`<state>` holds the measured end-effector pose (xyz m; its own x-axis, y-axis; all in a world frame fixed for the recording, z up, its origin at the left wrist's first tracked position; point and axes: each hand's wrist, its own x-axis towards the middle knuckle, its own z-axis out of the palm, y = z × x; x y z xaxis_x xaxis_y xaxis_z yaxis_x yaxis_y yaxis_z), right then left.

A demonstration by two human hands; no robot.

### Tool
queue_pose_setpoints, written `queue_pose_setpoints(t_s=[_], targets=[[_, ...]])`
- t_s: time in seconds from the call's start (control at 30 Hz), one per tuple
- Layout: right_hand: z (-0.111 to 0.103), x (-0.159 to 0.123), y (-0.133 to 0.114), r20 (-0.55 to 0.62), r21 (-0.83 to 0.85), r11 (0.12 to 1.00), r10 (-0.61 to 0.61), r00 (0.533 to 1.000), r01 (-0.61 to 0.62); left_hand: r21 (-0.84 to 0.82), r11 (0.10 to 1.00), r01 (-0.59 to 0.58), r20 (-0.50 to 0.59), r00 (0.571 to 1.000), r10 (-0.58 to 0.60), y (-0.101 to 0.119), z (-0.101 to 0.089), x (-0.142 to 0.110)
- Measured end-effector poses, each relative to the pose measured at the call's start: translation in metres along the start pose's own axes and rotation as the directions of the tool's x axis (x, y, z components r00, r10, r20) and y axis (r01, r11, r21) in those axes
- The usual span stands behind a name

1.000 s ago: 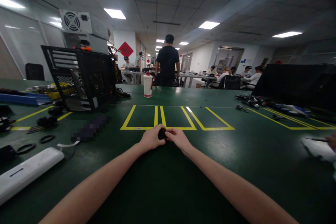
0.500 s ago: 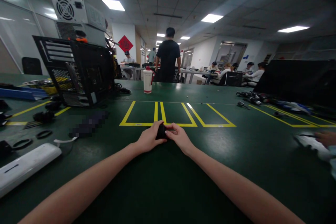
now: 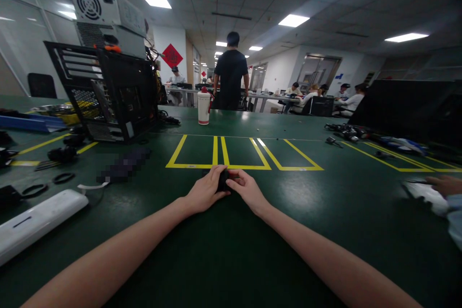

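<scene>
Between my two hands, low over the green table [image 3: 231, 250], is a small black object [image 3: 223, 181]. Its kind I cannot make out, as fingers cover much of it. My left hand [image 3: 209, 187] wraps it from the left, fingers over the top and thumb along the near side. With thumb and fingertips, my right hand [image 3: 247, 188] pinches its right side. Just beyond the hands run yellow tape outlines [image 3: 238, 167] on the table.
To the left stand an open black computer case [image 3: 119, 101] with power supplies [image 3: 108, 9] on top, and a white power bank-like box [image 3: 43, 221]. A white bottle [image 3: 204, 107] stands ahead. At right, another person's hand [image 3: 442, 185] holds something white [image 3: 426, 196]; cables [image 3: 350, 132] lie behind.
My hands stay closed around the black object, with only slight finger movement. The view has shifted slightly. At right, the other person's hand has moved a little left and up.
</scene>
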<state>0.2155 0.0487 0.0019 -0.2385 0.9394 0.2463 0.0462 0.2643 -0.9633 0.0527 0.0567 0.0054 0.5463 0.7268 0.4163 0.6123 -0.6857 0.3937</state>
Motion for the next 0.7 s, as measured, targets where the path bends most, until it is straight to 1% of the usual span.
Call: queue_pose_setpoints(t_s=[0.07, 0.13, 0.23, 0.3, 0.43, 0.6, 0.7], targets=[[0.0006, -0.0012, -0.0017, 0.043, -0.001, 1.000, -0.020, 0.999, 0.020, 0.002, 1.000, 0.011, -0.003, 1.000, -0.011, -0.0001, -0.0006, -0.0007], [0.0017, -0.0027, -0.0031, 0.059, 0.000, 0.999, -0.033, 0.998, 0.033, 0.005, 1.000, 0.014, -0.008, 1.000, -0.014, -0.0004, -0.0006, -0.0013], [0.0035, -0.0029, -0.0030, 0.050, -0.006, 0.998, -0.055, 0.997, 0.055, 0.010, 1.000, 0.018, -0.022, 1.000, -0.018, -0.0008, 0.0004, -0.0015], [0.0044, -0.0013, -0.0013, 0.019, 0.005, 0.998, -0.066, 0.998, 0.066, 0.014, 1.000, 0.015, -0.032, 0.999, -0.015, -0.0010, 0.0012, -0.0016], [0.0044, 0.0035, 0.0028, -0.022, 0.024, 0.998, -0.052, 0.998, 0.053, 0.018, 1.000, 0.002, -0.034, 0.999, -0.001, -0.0008, 0.0015, -0.0020], [0.0018, 0.0041, 0.0032, 0.025, 0.021, 0.999, -0.025, 0.999, 0.024, 0.004, 1.000, 0.009, -0.019, 1.000, -0.009, 0.0017, -0.0009, -0.0022], [0.0019, 0.0014, 0.0010, 0.028, 0.016, 0.999, -0.038, 0.999, 0.037, 0.002, 1.000, 0.023, -0.002, 1.000, -0.023, 0.0026, -0.0023, -0.0025]])
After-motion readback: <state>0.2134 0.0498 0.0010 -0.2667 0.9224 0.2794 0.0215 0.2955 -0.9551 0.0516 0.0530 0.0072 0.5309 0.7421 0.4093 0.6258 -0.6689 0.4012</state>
